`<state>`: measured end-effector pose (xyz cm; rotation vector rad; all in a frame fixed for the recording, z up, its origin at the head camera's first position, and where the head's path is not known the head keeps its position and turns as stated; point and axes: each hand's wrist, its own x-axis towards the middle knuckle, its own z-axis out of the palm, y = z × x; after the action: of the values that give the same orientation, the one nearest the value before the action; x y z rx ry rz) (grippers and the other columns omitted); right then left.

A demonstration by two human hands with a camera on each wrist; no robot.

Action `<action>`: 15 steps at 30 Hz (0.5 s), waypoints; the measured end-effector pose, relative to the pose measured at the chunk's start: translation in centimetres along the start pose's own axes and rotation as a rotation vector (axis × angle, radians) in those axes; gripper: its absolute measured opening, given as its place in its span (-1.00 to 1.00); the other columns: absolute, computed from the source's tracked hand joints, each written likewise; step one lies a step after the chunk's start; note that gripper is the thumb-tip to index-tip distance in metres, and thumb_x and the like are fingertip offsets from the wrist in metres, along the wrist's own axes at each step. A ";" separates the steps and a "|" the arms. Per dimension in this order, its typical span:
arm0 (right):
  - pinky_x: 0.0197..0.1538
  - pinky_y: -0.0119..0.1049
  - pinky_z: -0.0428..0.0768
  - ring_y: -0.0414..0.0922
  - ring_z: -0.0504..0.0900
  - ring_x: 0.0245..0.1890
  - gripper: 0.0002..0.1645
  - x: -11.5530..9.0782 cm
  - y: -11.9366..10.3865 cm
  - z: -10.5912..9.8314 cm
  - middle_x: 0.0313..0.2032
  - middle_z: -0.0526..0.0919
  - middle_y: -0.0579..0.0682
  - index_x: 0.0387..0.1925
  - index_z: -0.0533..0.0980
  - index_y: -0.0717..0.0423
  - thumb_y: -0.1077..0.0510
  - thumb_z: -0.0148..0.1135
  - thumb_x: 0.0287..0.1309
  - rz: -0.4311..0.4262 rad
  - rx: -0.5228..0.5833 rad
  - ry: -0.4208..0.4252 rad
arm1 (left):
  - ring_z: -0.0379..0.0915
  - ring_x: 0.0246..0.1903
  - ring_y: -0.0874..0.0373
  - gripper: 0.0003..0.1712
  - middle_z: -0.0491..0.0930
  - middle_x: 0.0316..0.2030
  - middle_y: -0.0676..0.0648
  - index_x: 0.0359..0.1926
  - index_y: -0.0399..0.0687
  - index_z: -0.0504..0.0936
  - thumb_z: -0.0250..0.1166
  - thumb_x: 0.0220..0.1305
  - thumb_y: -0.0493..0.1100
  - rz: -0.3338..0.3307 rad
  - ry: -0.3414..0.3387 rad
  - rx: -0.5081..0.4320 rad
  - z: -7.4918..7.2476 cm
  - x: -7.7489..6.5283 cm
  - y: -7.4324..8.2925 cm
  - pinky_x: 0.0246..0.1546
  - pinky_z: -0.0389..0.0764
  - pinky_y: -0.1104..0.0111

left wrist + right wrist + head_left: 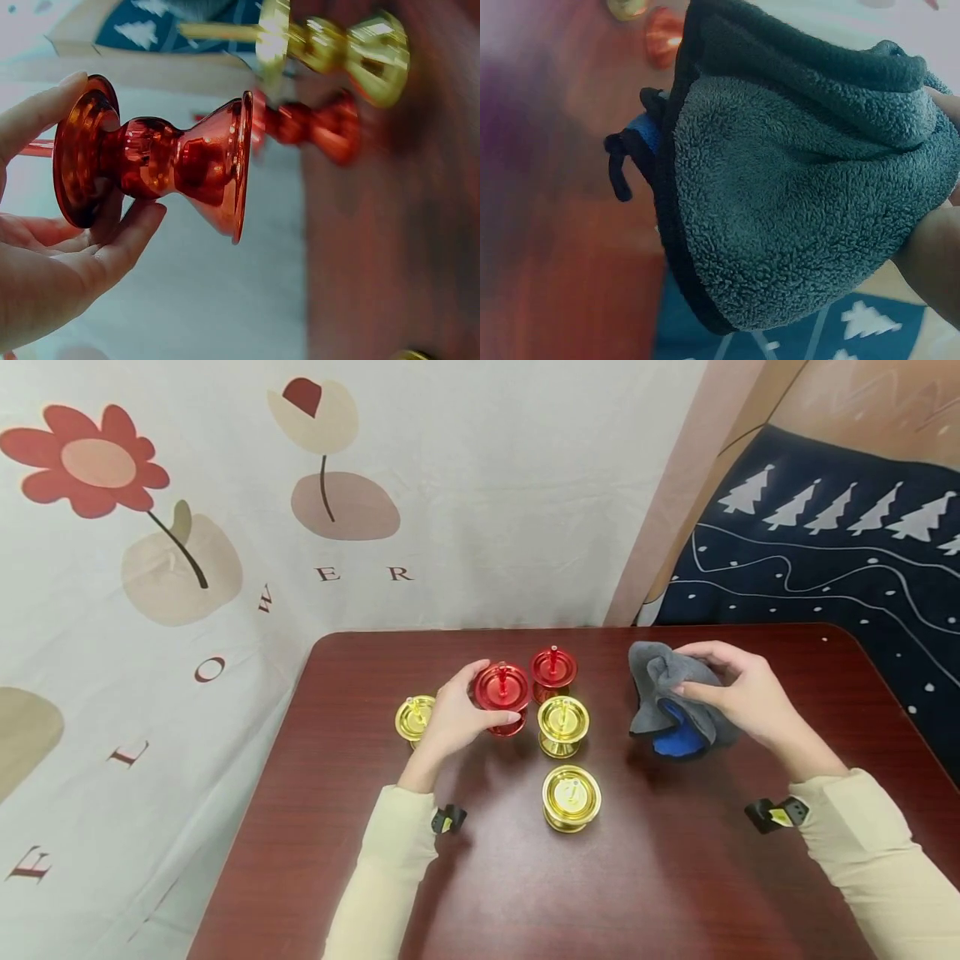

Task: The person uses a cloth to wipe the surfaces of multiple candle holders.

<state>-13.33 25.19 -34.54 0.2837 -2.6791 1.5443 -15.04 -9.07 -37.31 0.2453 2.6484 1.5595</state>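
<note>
Fingers, left hand point(455, 714): grasping the red candle holder point(150, 157) by its upper dish, thumb on the near side, fingertips on the far side.
Fingers, right hand point(750, 687): grasping the grey cloth point(780, 187), pinched between thumb and fingers at its upper right in the head view.
Held red holder: upright, spike pointing up; left wrist view shows its flared base clear of the table point(510, 902); position left of the second red holder point(553, 668), near it.
Cloth condition: bunched and folded, dark border, blue face exposed at the lower fold; held above the table, right of all holders.
Second red holder: standing upright at the far side of the group.
Gold holders: three. Middle gold holder point(562, 723) upright, just in front of the second red one; front gold holder point(572, 799) upright, nearest the viewer; left gold holder point(411, 720) partly hidden by the left hand.
Table surface: reddish-brown, glossy, with light reflected near the front.
Sleeves point(393, 852): cream, both arms; small dark wrist device point(777, 814) at each cuff.
Backdrop: white wall hanging point(487, 485) with flower prints and lettering; navy fabric point(810, 568) with white trees at right.
</note>
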 end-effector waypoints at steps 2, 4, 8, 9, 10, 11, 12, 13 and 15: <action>-0.14 -0.62 0.42 -0.23 0.47 -0.17 -0.55 0.1 -1.1 -0.2 -0.11 0.53 -0.16 0.01 0.47 0.12 0.23 0.31 0.03 -0.027 0.002 0.005 | 0.40 0.00 0.08 -0.07 0.46 0.04 -0.13 0.21 -0.21 0.32 0.54 -0.24 -0.15 0.044 -0.014 0.001 0.1 0.0 1.5 0.01 0.44 0.26; -0.15 -0.62 0.43 -0.23 0.47 -0.18 -0.54 0.1 -2.2 -0.3 -0.10 0.52 -0.16 0.02 0.47 0.11 0.25 0.31 0.02 -0.050 -0.008 0.008 | 0.41 -0.01 0.09 -0.06 0.47 0.04 -0.13 0.21 -0.21 0.32 0.54 -0.26 -0.15 0.092 -0.030 0.004 0.4 -0.1 3.0 0.01 0.44 0.30; -0.19 -0.60 0.47 -0.23 0.51 -0.24 -0.51 0.0 -4.5 -0.2 -0.11 0.53 -0.15 0.02 0.48 0.10 0.29 0.33 -0.02 -0.111 -0.027 0.007 | 0.42 -0.02 0.12 -0.05 0.48 0.03 -0.12 0.21 -0.24 0.31 0.55 -0.27 -0.14 0.174 -0.064 0.030 1.2 -0.2 5.6 0.01 0.42 0.35; -0.20 -0.60 0.47 -0.24 0.52 -0.25 -0.51 -0.1 -5.0 -0.1 -0.12 0.53 -0.15 0.02 0.49 0.08 0.29 0.34 -0.02 -0.119 -0.035 0.006 | 0.42 -0.02 0.12 -0.05 0.48 0.03 -0.12 0.20 -0.25 0.31 0.55 -0.28 -0.14 0.187 -0.076 0.034 1.4 -0.3 6.1 0.00 0.42 0.35; -0.21 -0.59 0.48 -0.24 0.53 -0.26 -0.51 -0.1 -5.5 0.0 -0.13 0.54 -0.14 0.02 0.49 0.08 0.29 0.34 -0.03 -0.132 -0.039 0.005 | 0.43 -0.03 0.12 -0.05 0.49 0.02 -0.12 0.20 -0.25 0.31 0.55 -0.28 -0.14 0.199 -0.085 0.042 1.7 -0.4 6.6 0.00 0.42 0.36; -0.21 -0.60 0.48 -0.24 0.53 -0.26 -0.50 -0.2 -6.0 0.1 -0.14 0.54 -0.15 0.02 0.49 0.07 0.29 0.35 -0.04 -0.145 -0.047 0.005 | 0.43 -0.03 0.12 -0.05 0.49 0.02 -0.12 0.19 -0.24 0.31 0.55 -0.28 -0.13 0.208 -0.094 0.053 1.9 -0.4 7.1 -0.01 0.42 0.37; -0.22 -0.59 0.48 -0.24 0.53 -0.27 -0.50 -0.3 -6.4 0.3 -0.15 0.55 -0.15 0.01 0.49 0.06 0.28 0.35 -0.05 -0.155 -0.055 0.003 | 0.43 -0.04 0.12 -0.05 0.50 0.01 -0.11 0.18 -0.24 0.32 0.55 -0.29 -0.12 0.220 -0.101 0.062 2.2 -0.5 7.5 -0.01 0.42 0.37; -0.22 -0.59 0.48 -0.24 0.53 -0.28 -0.49 -0.3 -6.8 0.5 -0.15 0.55 -0.14 0.01 0.50 0.06 0.29 0.36 -0.05 -0.169 -0.061 0.000 | 0.43 -0.04 0.12 -0.05 0.50 0.00 -0.11 0.17 -0.24 0.33 0.55 -0.29 -0.11 0.231 -0.110 0.071 2.4 -0.6 7.8 -0.02 0.42 0.39; -0.20 -0.60 0.47 -0.25 0.52 -0.27 -0.48 -0.5 -7.2 0.9 -0.14 0.55 -0.12 0.01 0.50 0.06 0.30 0.37 -0.07 -0.202 -0.076 -0.009 | 0.44 -0.06 0.11 -0.07 0.51 -0.01 -0.11 0.15 -0.24 0.34 0.56 -0.30 -0.08 0.254 -0.125 0.092 2.8 -0.6 8.4 -0.04 0.43 0.41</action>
<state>-11.55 20.97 -28.86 0.5404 -2.6134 1.3841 -13.15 -2.77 -31.37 0.6855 2.6779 1.4293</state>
